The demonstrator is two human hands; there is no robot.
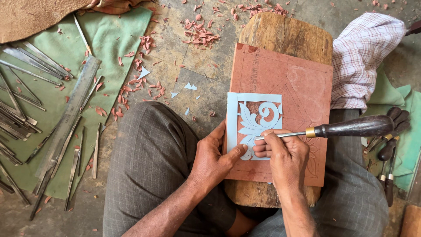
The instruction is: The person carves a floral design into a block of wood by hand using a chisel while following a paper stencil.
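A reddish wooden board (302, 87) lies on a thick wooden block (285, 35) between my knees. A pale blue paper stencil (252, 118) with a cut-out leaf scroll sits on the board's left side. My left hand (215, 160) presses the stencil's lower left edge, thumb on the paper. My right hand (285, 160) grips a carving chisel (351, 127) with a dark wooden handle and brass ferrule. The chisel's thin steel blade runs left under my fingers, its tip on the stencil's lower scroll.
Several steel chisels and a metal ruler (70, 114) lie on a green cloth (118, 39) at left. Red wood chips (199, 33) litter the concrete floor. More dark-handled tools (390, 149) rest at right beside a checked cloth (364, 57).
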